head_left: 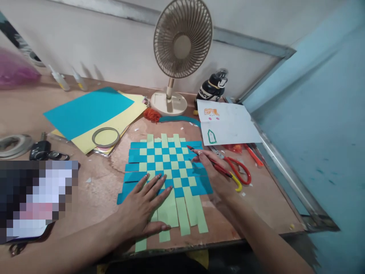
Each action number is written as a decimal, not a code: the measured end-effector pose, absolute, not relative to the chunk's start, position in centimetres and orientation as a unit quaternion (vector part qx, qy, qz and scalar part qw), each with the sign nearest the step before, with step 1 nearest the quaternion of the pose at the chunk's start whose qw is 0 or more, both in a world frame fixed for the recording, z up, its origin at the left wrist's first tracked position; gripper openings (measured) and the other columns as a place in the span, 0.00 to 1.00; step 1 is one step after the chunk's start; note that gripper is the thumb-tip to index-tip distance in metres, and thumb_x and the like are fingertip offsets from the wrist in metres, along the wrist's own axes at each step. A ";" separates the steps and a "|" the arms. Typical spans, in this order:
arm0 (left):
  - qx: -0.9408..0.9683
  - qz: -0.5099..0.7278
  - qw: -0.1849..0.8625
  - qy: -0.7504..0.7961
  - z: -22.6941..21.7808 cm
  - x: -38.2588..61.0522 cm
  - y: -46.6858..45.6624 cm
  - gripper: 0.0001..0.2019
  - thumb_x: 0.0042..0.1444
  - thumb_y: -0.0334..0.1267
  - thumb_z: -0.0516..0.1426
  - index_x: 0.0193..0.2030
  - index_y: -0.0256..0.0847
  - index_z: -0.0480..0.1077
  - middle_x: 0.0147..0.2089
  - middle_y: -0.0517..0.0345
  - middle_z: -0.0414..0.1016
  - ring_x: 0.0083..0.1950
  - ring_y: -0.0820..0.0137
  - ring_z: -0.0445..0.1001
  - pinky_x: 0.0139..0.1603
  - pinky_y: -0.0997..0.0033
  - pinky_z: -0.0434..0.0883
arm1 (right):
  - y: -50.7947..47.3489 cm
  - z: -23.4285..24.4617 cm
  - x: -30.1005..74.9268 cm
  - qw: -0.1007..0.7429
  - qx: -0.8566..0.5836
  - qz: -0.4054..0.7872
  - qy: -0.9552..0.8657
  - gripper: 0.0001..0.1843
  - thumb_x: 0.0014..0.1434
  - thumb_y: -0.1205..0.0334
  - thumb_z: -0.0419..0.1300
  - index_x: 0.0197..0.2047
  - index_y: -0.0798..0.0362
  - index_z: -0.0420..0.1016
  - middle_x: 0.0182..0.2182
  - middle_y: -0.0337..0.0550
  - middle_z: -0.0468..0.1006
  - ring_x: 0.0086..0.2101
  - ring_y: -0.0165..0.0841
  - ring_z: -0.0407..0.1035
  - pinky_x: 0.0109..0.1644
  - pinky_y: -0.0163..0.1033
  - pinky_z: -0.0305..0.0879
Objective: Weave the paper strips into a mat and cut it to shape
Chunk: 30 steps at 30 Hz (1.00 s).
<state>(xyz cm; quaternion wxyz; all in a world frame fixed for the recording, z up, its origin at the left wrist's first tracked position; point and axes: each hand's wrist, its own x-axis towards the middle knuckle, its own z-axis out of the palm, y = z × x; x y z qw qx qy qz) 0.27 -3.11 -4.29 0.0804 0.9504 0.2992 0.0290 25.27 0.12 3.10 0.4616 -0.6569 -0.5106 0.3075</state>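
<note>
A woven paper mat (168, 160) of blue and light green strips lies on the wooden table (94, 186). Loose green strip ends (185, 217) hang toward the table's front edge. My left hand (144, 207) lies flat with fingers spread on the mat's lower left part, pressing it down. My right hand (212, 171) rests on the mat's right edge, fingers closed around a thin red tool (209, 161) with a yellow end (237, 185), its tip pointing at the weave.
Red-handled scissors (238, 169) lie right of the mat. Blue and yellow paper sheets (91, 110) with a tape ring (106, 137) sit at back left. A fan (178, 53), a bottle (212, 87), a drawn-on white sheet (228, 123), glue bottles (61, 80) and keys (42, 150) stand around.
</note>
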 end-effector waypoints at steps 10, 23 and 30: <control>0.927 0.105 0.067 0.354 -3.9 0.2 -2.0 0.48 0.59 0.74 0.43 0.77 0.46 0.40 0.78 0.46 0.43 0.77 0.52 0.43 0.74 0.47 0.31 | 4.3 1.6 22.3 0.496 -0.607 0.435 -0.444 0.18 0.57 0.43 0.64 0.35 0.50 0.83 0.28 0.39 0.80 0.28 0.30 0.70 0.36 0.39 0.69; 0.952 0.091 0.106 0.272 -4.3 0.0 -2.4 0.33 0.71 0.57 0.43 0.75 0.38 0.49 0.76 0.46 0.50 0.77 0.60 0.46 0.76 0.52 0.32 | 6.7 0.1 19.5 0.483 -0.572 0.470 -0.467 0.11 0.56 0.51 0.65 0.33 0.50 0.80 0.22 0.36 0.76 0.25 0.30 0.71 0.34 0.40 0.71; 0.947 0.094 0.128 0.280 -4.7 -0.1 -2.3 0.34 0.70 0.54 0.47 0.75 0.38 0.47 0.76 0.45 0.49 0.77 0.58 0.47 0.76 0.50 0.40 | 6.9 0.2 19.7 0.449 -0.561 0.506 -0.477 0.10 0.53 0.52 0.69 0.33 0.50 0.81 0.24 0.38 0.80 0.27 0.32 0.74 0.35 0.41 0.72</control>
